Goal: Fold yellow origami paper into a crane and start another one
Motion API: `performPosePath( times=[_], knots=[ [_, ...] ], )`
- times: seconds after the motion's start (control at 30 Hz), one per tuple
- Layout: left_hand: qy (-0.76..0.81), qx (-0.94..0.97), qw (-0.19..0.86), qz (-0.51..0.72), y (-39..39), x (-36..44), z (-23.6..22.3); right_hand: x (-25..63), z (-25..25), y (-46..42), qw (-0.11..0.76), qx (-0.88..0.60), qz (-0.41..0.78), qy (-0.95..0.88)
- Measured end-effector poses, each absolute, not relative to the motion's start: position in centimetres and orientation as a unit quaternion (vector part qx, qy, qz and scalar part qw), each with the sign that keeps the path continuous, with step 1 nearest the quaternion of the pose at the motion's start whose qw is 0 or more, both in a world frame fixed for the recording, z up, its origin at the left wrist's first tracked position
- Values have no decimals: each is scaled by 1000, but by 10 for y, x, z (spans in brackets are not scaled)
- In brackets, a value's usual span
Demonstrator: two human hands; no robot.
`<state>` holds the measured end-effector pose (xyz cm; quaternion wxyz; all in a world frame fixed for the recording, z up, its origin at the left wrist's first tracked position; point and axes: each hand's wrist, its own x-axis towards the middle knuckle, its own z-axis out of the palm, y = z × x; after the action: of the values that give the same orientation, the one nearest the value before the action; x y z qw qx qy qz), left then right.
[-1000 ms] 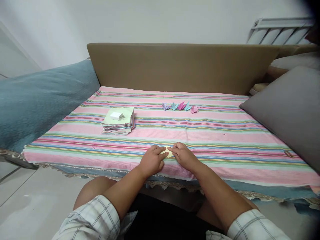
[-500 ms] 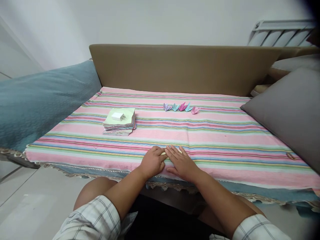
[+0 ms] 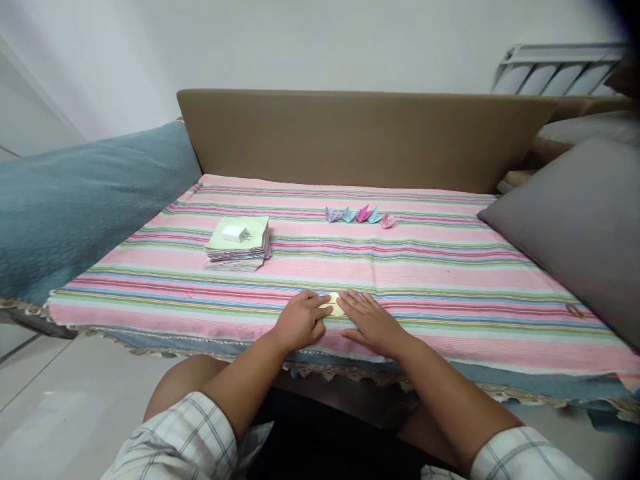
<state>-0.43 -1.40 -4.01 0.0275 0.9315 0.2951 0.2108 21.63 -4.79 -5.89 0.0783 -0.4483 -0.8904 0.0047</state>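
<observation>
A piece of pale yellow folded paper [image 3: 332,305] lies flat near the front edge of the striped cloth, with a dark line running along it. My left hand [image 3: 301,321] rests at its left end, two fingers stretched apart and touching it, the others partly curled. Over its right end lies my right hand [image 3: 374,325], open and flat, its fingers hiding that part of the paper. Farther back, several folded paper cranes [image 3: 363,214] in purple, blue and pink stand in a row. A stack of paper sheets [image 3: 256,232] sits to the left, topped by a white plug adapter [image 3: 234,233].
The pink striped cloth [image 3: 425,273] covers the seat of a sofa. A brown backrest [image 3: 350,140] rises behind, a blue covered armrest [image 3: 100,173] is on the left, and a grey cushion [image 3: 575,227] leans on the right. A small brown object [image 3: 575,311] lies near the cushion.
My hands have moved apart, the left slightly left and the right slightly right, uncovering more of the yellow paper between them. The view has shifted a little.
</observation>
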Motion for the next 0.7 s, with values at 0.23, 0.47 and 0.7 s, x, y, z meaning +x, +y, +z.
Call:
performPosePath(
  times=[0.23, 0.47, 0.7],
  knots=[
    [290, 923, 47, 250, -12, -6, -42, 217, -59, -47, 82, -453, 9, -888],
    [281, 921, 42, 267, -13, -6, -42, 213, -58, -46, 118, -457, -4, -882],
    [291, 919, 63, 259, -11, -5, -38, 212, -57, -39, 154, -452, -25, -878]
  ],
)
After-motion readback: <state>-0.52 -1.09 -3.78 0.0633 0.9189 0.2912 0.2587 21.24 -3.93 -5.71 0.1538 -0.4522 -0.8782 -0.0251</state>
